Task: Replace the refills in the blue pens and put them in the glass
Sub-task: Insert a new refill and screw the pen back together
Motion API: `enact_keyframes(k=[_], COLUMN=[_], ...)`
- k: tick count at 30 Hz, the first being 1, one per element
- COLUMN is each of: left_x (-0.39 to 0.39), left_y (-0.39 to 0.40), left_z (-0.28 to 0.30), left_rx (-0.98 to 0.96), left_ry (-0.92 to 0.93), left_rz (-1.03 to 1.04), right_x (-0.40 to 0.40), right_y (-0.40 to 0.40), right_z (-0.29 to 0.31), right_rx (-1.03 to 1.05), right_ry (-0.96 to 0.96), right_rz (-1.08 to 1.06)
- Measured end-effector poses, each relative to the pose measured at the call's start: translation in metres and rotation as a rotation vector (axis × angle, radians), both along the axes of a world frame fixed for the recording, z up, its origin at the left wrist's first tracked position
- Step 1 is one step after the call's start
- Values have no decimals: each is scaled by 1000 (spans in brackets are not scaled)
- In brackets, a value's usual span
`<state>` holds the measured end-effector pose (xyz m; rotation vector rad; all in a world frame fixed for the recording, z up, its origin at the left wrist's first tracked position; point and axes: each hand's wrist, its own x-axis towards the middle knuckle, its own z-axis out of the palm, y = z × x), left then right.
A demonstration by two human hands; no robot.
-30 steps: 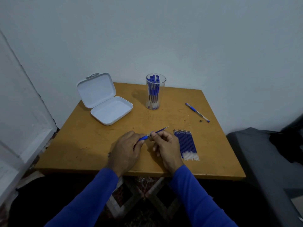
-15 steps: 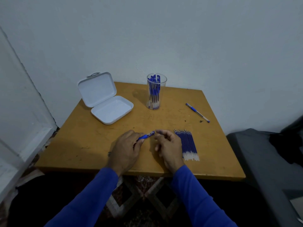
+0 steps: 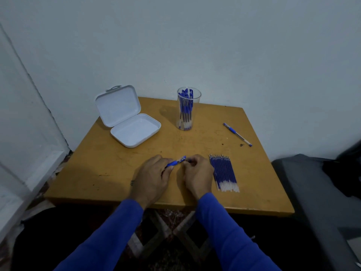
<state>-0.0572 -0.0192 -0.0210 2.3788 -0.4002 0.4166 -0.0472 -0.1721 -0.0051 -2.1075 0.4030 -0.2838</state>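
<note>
Nearest the person, at about six o'clock on the wooden table [image 3: 101, 157], both hands meet over a single blue pen [image 3: 175, 162]. The left hand [image 3: 151, 178] is closed around the pen's barrel, with the blue grip section sticking out toward one o'clock. The right hand [image 3: 198, 177] is curled at the pen's front end, its fingertips pinched there; whether they hold a refill tip, a nose cone or only the barrel's end is too small to tell. Just beside the right hand, at about four o'clock, a row of blue refills [image 3: 224, 173] lies side by side, touching one another, metal tips pointing away from the person. Farther off, at two o'clock, another pen [image 3: 237, 134] lies alone and flat on the table, well apart from everything else. At eleven o'clock an open white case [image 3: 128, 116] rests with its lid propped back and nothing visible inside. Farthest, at twelve o'clock, the glass [image 3: 187, 109] stands upright holding a cluster of blue pens. Judging by this, much of the job looks done: several pens are already in the glass, one is being worked on in the hands, and the lone pen probably remains to be handled.
</note>
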Motion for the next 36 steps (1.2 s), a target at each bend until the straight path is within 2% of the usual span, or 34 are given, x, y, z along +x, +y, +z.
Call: enact_keyframes(k=[2,6,9,17,32,36], left_x=[0,0,0,0,-1,-2], left_y=[0,0,0,0,1,0], left_z=[0,0,0,0,1,3], left_rx=[7,10,11,-14,-12,-22], left_ry=[4,-5,-4,-22,-29,-39], left_rz=[4,-1,-9,-12,-22,-33], right_x=[-4,-13,-15,-15,-14,-13], right_y=[-4,-16,-23,-24,-21,-25], right_z=[-1,8,15,16,26,25], right_rx=[148,570,654,624,435,478], right_ry=[-17,-16,3,-12,22,37], right_rz=[12,128,214,255,351,433])
